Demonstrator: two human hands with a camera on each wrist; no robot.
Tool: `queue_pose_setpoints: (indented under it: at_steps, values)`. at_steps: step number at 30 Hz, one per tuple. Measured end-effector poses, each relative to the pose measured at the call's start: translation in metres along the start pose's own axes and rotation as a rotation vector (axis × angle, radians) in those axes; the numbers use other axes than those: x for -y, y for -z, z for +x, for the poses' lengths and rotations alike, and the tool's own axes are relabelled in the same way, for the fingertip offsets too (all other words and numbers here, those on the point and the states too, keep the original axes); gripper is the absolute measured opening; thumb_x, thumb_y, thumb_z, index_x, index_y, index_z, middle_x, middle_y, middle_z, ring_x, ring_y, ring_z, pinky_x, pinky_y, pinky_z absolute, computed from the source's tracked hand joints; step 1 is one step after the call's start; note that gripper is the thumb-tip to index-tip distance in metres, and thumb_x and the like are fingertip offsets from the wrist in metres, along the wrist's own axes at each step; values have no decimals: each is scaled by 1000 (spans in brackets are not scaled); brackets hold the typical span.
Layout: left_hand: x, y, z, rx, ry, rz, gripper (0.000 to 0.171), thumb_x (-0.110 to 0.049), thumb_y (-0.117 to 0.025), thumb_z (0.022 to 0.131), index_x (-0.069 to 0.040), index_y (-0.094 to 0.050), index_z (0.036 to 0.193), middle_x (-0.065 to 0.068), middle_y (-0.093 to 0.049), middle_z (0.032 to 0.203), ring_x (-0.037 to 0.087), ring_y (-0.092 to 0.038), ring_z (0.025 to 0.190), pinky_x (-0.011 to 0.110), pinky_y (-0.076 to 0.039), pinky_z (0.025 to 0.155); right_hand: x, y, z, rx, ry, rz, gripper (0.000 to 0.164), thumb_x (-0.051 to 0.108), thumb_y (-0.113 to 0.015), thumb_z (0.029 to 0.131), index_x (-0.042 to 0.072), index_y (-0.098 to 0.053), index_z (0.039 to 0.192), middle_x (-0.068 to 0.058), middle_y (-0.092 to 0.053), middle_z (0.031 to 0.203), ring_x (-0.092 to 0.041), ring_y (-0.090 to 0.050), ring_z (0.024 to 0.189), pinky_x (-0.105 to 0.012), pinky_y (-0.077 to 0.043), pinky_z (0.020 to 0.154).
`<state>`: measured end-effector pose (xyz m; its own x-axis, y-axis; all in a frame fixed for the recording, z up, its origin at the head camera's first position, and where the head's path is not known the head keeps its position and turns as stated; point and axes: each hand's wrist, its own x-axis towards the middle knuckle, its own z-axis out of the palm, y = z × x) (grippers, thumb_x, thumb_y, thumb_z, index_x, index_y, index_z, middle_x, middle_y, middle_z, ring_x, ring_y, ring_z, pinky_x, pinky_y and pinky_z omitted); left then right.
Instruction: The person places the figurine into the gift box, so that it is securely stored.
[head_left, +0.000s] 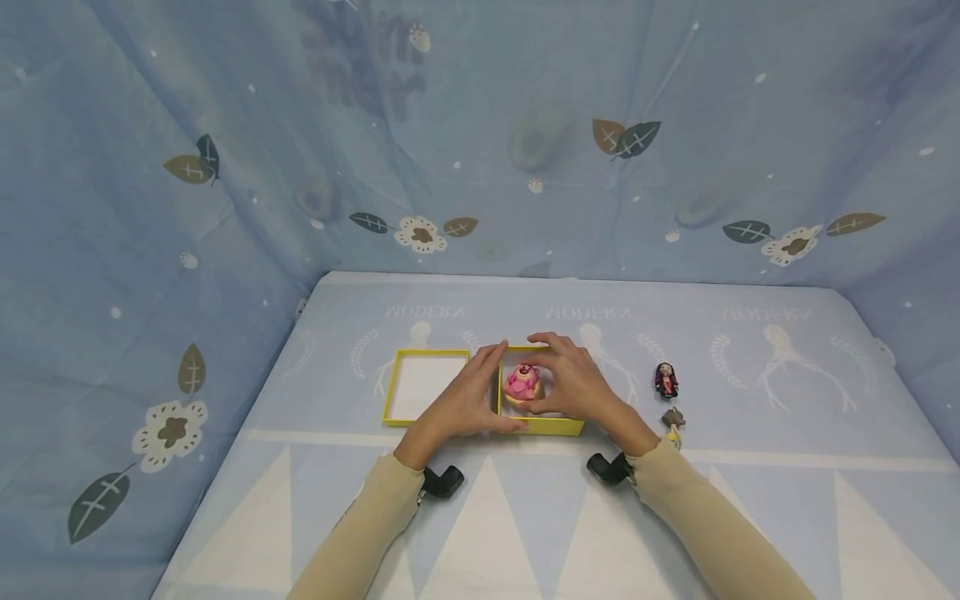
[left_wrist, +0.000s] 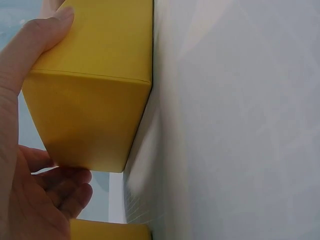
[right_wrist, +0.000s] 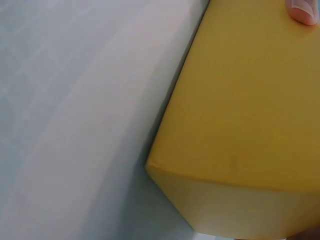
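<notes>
A yellow box [head_left: 551, 427] with a pale inside stands on the table. Inside it, toward its left, is a pink bear toy [head_left: 521, 385] with a yellowish base. My left hand [head_left: 468, 404] grips the box at its left end, thumb on the front wall and fingers toward the back; the left wrist view shows the thumb [left_wrist: 42, 32] lying on the yellow wall. Over the box reaches my right hand [head_left: 573, 382], its thumb and curled forefinger around the bear toy. In the right wrist view the box [right_wrist: 240, 110] fills the right side and most of that hand is hidden.
Left of the box lies a yellow-rimmed lid [head_left: 427, 387], white side up. Off to the right are a small dark-haired doll figure [head_left: 665, 380] and a small grey and yellow trinket [head_left: 673, 418], partly behind the right sleeve. A blue patterned curtain [head_left: 480, 150] stands behind the table.
</notes>
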<state>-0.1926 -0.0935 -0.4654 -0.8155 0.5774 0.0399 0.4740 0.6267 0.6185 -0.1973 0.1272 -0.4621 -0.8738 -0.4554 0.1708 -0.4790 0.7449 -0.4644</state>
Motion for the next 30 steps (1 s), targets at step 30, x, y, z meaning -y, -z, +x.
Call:
queue_pose_setpoints:
  at_steps: [30]
  values:
    - [4, -4, 0, -20, -18, -15, 126, -55, -87, 64, -7, -17, 157, 7, -30, 154, 26, -36, 141, 47, -37, 113, 4, -4, 2, 24, -42, -135, 68, 54, -89, 62, 19, -73, 117, -8, -51, 144, -31, -47, 128, -54, -45, 96]
